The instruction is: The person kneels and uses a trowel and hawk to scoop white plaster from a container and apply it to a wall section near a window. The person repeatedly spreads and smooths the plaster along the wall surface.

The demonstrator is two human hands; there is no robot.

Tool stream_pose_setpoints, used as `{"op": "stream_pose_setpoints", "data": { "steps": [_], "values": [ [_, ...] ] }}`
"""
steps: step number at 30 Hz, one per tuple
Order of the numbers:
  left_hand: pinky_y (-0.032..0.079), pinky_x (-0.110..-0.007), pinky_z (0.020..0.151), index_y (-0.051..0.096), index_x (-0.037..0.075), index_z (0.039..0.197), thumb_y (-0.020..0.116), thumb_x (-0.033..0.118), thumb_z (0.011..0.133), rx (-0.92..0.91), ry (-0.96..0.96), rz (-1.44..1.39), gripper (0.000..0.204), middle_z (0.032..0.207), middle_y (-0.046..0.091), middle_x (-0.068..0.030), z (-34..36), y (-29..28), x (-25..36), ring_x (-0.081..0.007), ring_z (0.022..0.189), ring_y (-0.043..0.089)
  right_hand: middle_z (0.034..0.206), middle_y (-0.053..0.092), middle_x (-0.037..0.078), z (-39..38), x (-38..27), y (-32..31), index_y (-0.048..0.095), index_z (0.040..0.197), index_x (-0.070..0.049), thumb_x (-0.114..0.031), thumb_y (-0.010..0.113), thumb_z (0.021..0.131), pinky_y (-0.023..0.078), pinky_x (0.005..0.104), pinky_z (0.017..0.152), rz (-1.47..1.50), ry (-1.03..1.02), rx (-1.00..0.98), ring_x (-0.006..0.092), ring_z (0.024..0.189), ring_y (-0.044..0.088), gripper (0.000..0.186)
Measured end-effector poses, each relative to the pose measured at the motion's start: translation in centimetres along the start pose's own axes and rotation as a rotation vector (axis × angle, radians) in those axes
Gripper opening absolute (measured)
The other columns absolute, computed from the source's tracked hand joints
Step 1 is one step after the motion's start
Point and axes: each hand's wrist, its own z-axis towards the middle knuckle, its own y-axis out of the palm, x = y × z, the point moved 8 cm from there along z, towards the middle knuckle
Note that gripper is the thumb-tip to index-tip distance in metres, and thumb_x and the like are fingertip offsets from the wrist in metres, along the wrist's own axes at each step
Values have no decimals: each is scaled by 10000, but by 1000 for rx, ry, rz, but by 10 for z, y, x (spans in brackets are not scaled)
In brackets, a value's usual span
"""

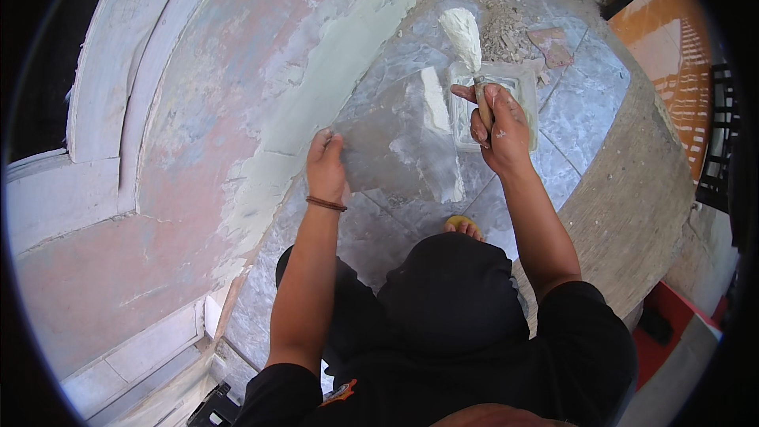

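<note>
My left hand point(326, 168) grips the near-left edge of a thin, flat grey sheet point(379, 146). White filler lies in streaks along the sheet's right edge. In my right hand point(504, 128) is the wooden handle of a trowel point(483, 104), its blade pointing away from me and thickly coated with white filler point(462, 32). A clear plastic tub point(531, 83) with whitish residue stands on the floor under that hand. To the left, a band of pale, smooth filler point(304, 87) covers the lower part of the wall.
The wall point(198, 103) is patchy pink and grey. Rubble point(510, 32) and a broken reddish piece point(552, 46) lie on the blue-grey tiled floor point(589, 103) beyond the tub. A wooden board point(632, 198) runs along the right. White mouldings point(118, 55) frame a dark opening at left.
</note>
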Motion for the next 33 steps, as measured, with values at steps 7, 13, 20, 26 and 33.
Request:
{"op": "stream_pose_setpoints", "data": {
  "steps": [7,13,20,26,33],
  "values": [
    [439,-305,938,560,-40,1226,546,130,985,-53,-115,-120,296,1135,607,-74,-2,-17,-2,-170,1057,560,986,690,191,1,12,-10,557,1075,-31,-268,488,1035,335,206,438,-152,-14,21,61,462,407,250],
    [508,-371,931,543,-38,1251,475,186,1030,-165,-257,-217,322,1182,638,-131,-1,-10,-4,-230,1060,627,774,589,61,-9,17,-5,560,1096,-37,-245,522,1018,305,208,473,-193,11,-26,61,511,396,225],
    [534,-352,883,554,-61,1235,473,200,1032,-220,-200,-170,340,1148,656,-141,-4,10,30,-224,1011,652,878,583,53,-17,-4,8,555,1158,-35,-177,524,1002,364,219,587,-370,-217,-87,72,660,447,213],
    [543,-330,847,568,-69,1213,478,216,1027,-276,-144,-67,352,1122,670,-147,1,20,51,-218,973,671,1052,605,108,-24,-38,36,579,1219,-15,-77,647,916,477,307,803,-846,-730,-280,219,952,592,317],
    [544,-329,842,572,-66,1209,475,220,1028,-360,-148,-232,353,1102,677,-139,4,33,56,-221,956,676,1116,623,123,-26,-48,15,648,1153,-60,17,691,836,490,316,796,-907,-655,-284,243,981,616,328]
  ]
}}
